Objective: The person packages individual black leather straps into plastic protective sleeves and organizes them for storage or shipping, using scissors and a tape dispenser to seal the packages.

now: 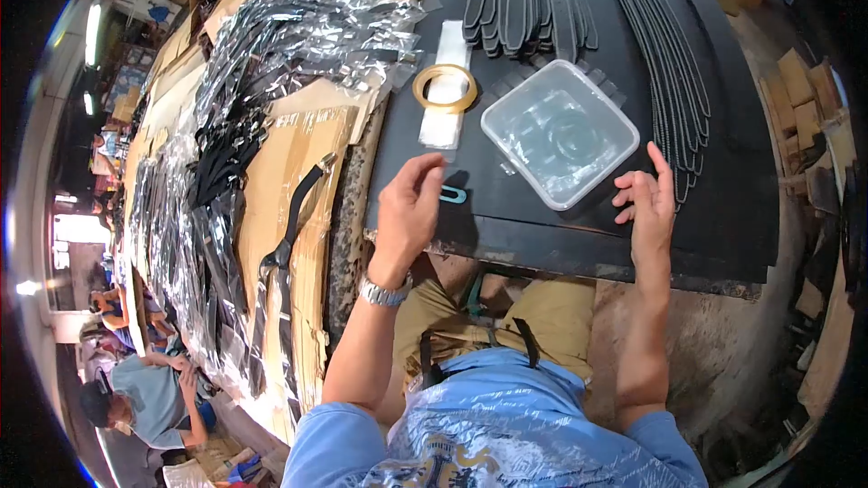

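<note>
The right hand, fingers spread, is just beside the clear container, forward of and between both hands. The left hand is curled; contents indeterminable. Right-hand contact could displace the container.

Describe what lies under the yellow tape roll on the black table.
A white strip runs under the tape roll, showing through its hole and beyond it at both ends; whatever the roll itself covers is hidden.
</note>
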`<state>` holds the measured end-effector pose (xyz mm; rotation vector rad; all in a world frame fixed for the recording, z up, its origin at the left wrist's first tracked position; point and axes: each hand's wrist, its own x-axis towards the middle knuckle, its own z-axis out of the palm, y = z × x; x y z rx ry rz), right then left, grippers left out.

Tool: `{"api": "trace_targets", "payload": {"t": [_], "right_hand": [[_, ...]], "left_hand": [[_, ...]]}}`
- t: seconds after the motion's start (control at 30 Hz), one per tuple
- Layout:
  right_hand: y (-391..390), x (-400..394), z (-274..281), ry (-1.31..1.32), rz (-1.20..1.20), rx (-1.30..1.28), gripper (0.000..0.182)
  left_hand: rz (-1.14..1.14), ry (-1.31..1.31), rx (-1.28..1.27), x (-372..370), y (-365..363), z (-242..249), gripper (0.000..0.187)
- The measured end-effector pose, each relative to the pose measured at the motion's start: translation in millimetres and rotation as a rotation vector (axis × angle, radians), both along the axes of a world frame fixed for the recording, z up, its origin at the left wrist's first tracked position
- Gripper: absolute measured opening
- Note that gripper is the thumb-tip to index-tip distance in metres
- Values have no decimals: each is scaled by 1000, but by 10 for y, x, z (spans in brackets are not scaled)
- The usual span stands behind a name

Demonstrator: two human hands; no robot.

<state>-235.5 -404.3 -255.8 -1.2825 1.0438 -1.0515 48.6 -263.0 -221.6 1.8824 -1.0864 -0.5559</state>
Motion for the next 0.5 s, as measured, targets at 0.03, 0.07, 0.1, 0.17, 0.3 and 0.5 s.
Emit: {"api": "trace_targets", "payload": {"t": [0.03,0.07,0.1,0.17,0.3,0.5], "right_hand": [[11,9,8,10,-3,-10,53],[16,14,16,21,-7,-24,55],[16,18,17,30,-16,-33,55],[30,32,14,49,-25,-50,56],[-3,10,-15,40,-15,-40,55],[1,-10,-42,-13,-19,-17,52]], "left_hand": [[76,-109,9,18,110,50,22],[102,-134,2,108,211,3,23],[100,-215,-21,186,260,-2,21],[80,-337,-55,281,304,-24,20],[-44,-656,-203,462,-99,-132,19],[-157,-881,13,495,-424,-355,5]]}}
